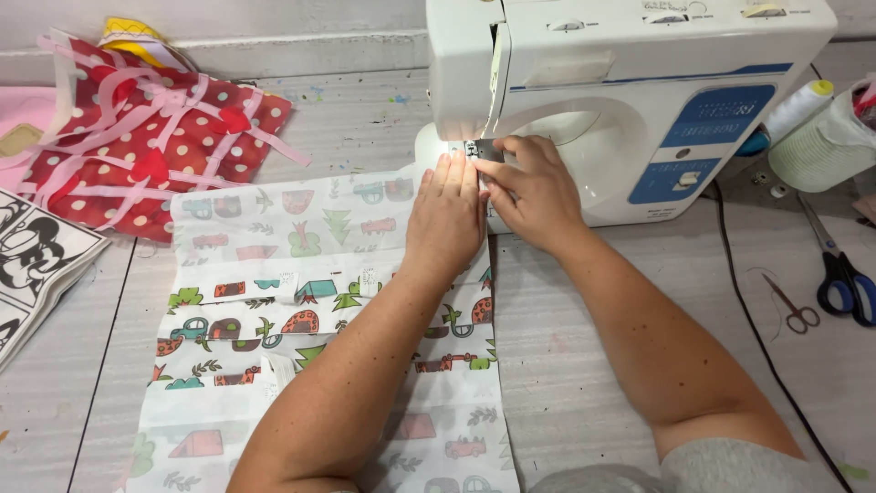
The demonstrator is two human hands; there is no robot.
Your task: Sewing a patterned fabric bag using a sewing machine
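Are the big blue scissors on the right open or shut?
Shut: the blue scissors lie flat on the table, blades together in one point.

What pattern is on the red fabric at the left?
White polka dots on the red fabric, crossed by pink ribbons; head view.

This was a small sewing workroom, most likely a home craft corner. A white domestic sewing machine (pixel 630 100) stood at the back of a pale wood-grain counter (pixel 584 356) flecked with paint. Printed cotton fabric (pixel 274 301) with little cars and trees lay spread before it, and a red polka-dot piece (pixel 137 146) with pink ribbons was heaped to one side. Blue-handled scissors (pixel 844 274), small thread snips (pixel 792 306) and cones of thread (pixel 803 110) sat beside the machine.
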